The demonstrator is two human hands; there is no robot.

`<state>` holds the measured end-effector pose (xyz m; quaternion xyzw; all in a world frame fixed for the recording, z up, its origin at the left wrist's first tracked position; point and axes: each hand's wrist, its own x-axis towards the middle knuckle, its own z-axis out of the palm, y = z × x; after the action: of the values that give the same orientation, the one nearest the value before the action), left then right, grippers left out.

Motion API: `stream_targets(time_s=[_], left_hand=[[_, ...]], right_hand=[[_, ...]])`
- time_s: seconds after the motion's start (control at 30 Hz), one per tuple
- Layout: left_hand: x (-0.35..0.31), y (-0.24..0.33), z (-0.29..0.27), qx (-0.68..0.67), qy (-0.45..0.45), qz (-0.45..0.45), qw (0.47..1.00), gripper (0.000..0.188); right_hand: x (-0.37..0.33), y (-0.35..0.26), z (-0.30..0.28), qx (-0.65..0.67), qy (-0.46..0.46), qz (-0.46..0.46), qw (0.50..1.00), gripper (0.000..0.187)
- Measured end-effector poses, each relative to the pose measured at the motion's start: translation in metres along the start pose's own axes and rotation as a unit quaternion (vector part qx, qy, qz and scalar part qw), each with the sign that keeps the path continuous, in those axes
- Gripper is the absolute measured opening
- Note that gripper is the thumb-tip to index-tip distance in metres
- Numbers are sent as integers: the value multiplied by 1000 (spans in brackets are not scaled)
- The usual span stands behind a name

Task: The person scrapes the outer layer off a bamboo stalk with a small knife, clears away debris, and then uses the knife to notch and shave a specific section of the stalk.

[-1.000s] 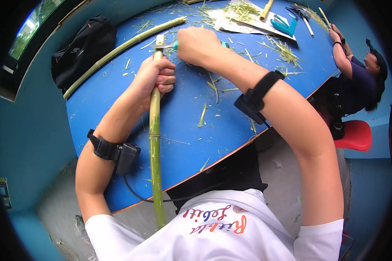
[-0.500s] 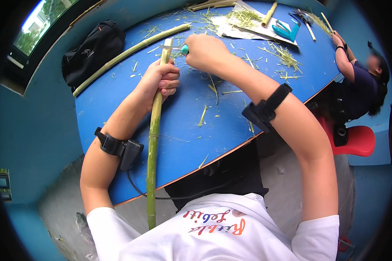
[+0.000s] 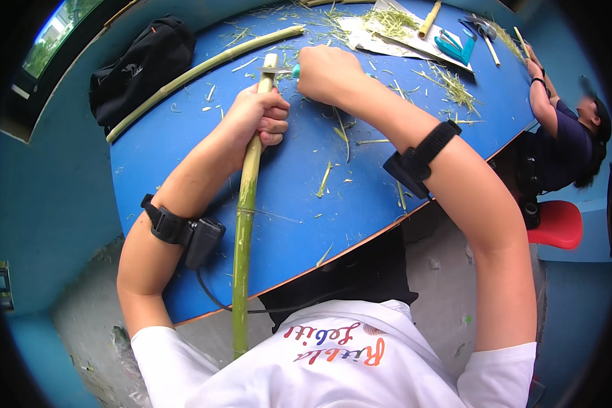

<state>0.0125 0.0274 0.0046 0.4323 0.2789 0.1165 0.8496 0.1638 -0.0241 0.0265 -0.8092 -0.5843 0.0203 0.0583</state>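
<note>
Head view — green pole aimed lengthwise away from the body, over the bench; left hand nearer, fingers wrapped below the pole's far tip; right hand right of that tip, closed round a teal-handled knife — blade crossing the pole.

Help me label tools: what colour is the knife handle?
The knife handle, mostly hidden by the hand, is teal, seen in the head view.
</note>
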Motion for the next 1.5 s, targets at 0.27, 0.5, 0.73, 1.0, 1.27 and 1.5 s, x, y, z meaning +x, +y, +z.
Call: stream_targets(time_s=[0.27, 0.5, 0.73, 1.0, 1.27, 1.5], left_hand=[[-11, -2, 17, 57, -41, 2, 998, 25], [-13, -4, 12, 72, -36, 18, 997, 24], [-12, -5, 11, 76, -41, 27, 996, 23], [-9, -3, 8, 77, -53, 22, 995, 24], [-11, -3, 11, 77, -52, 21, 995, 24], [-17, -3, 17, 101, -37, 8, 994, 24]], right_hand=[[14, 26, -22, 82, 99, -16, 992, 26], [-24, 27, -23, 58, 45, -24, 997, 27], [-32, 24, -8, 74, 18, -26, 997, 25], [-30, 25, -16, 154, -91, -16, 984, 36], [-37, 27, -21, 109, -80, -7, 991, 30], [-35, 23, -8, 24, -11, 19, 999, 24]])
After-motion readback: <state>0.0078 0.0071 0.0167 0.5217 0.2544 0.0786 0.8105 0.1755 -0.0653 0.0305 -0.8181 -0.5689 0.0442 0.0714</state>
